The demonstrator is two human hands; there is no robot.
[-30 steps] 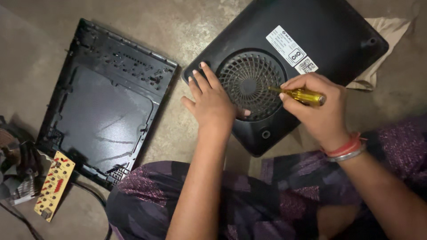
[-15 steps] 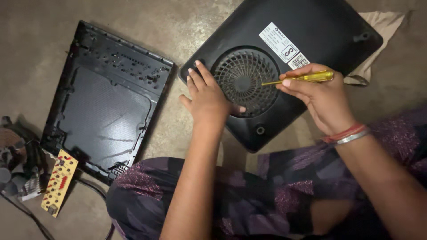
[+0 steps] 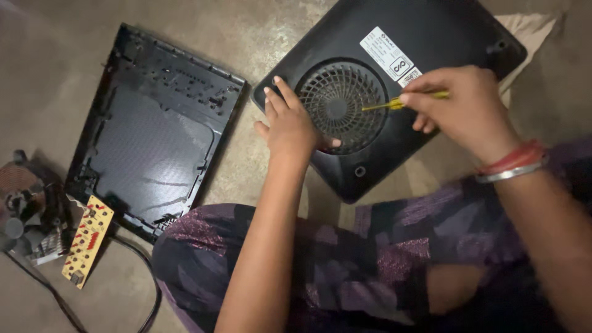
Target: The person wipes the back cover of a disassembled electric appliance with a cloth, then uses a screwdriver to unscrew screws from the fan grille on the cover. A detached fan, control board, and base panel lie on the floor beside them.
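A black appliance base [image 3: 431, 37] lies upside down on the floor, with a round fan grille [image 3: 342, 105] and a white label on it. My left hand [image 3: 290, 126] rests flat on its near-left corner, fingers spread, thumb at the grille's lower edge. My right hand [image 3: 462, 108] grips a yellow-handled screwdriver [image 3: 401, 102], whose thin shaft points left onto the grille's right rim. Red and silver bangles sit on my right wrist.
A second black panel [image 3: 154, 129], its inner side up, lies to the left. A yellow circuit board [image 3: 87, 239], a fan and coil assembly [image 3: 28, 209] and a black cable [image 3: 145, 290] lie at the lower left. A cloth [image 3: 524, 28] shows beyond the base. My patterned lap fills the bottom.
My right hand has turned the screwdriver from pointing right-down to lying nearly level with its tip at the grille's rim. The left hand stays pressed on the base.
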